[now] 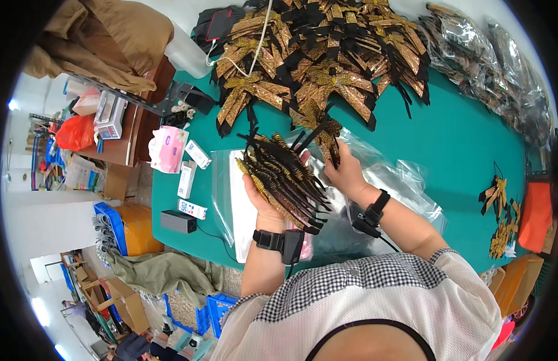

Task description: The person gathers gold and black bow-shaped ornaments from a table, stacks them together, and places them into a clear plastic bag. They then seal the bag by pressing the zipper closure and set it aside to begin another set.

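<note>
My left hand [259,197] is wrapped round a thick stack of black-and-gold glittery bows [283,180], their edges fanned toward me. Just right of it, my right hand [347,174] pinches a single gold bow with black tips [327,137], close to the far end of the stack. Behind both hands, a big heap of similar bows [333,78] covers the far side of the green table [465,156]. Clear plastic bags [384,174] and a white sheet [237,192] lie under my hands. Dark straps with small boxes circle both wrists.
On the left stand a pink tissue pack [169,148], several small white boxes and a black box [178,221] with a cable. A white cord [264,36] hangs over the heap. Bagged bows [483,60] fill the far right; loose bows [501,228] lie near the right edge.
</note>
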{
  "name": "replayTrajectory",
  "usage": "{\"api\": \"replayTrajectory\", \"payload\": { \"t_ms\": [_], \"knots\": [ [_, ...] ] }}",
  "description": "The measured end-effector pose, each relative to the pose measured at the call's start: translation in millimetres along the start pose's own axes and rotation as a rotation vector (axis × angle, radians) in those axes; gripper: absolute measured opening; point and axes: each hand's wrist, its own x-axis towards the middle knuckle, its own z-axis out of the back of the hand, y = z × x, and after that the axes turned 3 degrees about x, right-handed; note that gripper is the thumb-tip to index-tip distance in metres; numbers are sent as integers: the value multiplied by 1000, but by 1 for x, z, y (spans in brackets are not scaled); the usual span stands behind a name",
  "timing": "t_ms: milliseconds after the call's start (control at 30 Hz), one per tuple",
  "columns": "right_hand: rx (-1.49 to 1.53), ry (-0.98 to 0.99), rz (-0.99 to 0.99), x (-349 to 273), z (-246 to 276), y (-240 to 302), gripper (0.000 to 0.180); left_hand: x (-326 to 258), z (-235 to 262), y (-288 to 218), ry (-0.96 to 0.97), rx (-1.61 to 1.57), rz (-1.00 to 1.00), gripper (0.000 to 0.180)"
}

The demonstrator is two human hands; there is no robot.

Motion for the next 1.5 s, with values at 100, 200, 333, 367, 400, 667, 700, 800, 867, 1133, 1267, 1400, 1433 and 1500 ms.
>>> {"api": "replayTrajectory", "payload": {
  "t_ms": [100,200,333,367,400,667,700,800,867,1133,1267,1400,1433,1500],
  "knots": [
    [70,71,27,-12,15,25,54,3,1,1,45,23,18,90],
    [42,164,214,-27,36,54,54,-3,0,1,-9,35,22,81],
    [102,259,309,-42,50,66,54,-8,-8,4,-32,62,37,74],
    [143,298,319,-42,55,67,53,-9,-10,4,22,66,56,75],
    [136,295,353,-44,57,67,50,-12,-15,3,21,13,69,79],
    [19,194,271,-49,47,69,34,-22,-40,18,75,116,66,101],
    [22,192,265,-49,47,67,34,-23,-43,18,71,118,71,101],
    [313,218,80,-52,49,62,36,-24,-46,17,197,102,56,97],
    [526,284,-16,-50,54,66,35,-23,-52,11,224,111,78,98],
    [756,440,-73,-56,74,86,36,-32,-75,8,151,60,64,103],
    [712,506,-26,-59,74,87,46,-35,-77,8,169,116,38,102],
    [773,485,-17,-63,75,94,47,-33,-62,1,326,160,76,98],
    [732,438,20,-64,73,96,49,-34,-58,-2,168,177,39,98],
    [688,399,59,-64,69,98,51,-34,-52,-4,7,190,-6,98]
  ]
}}
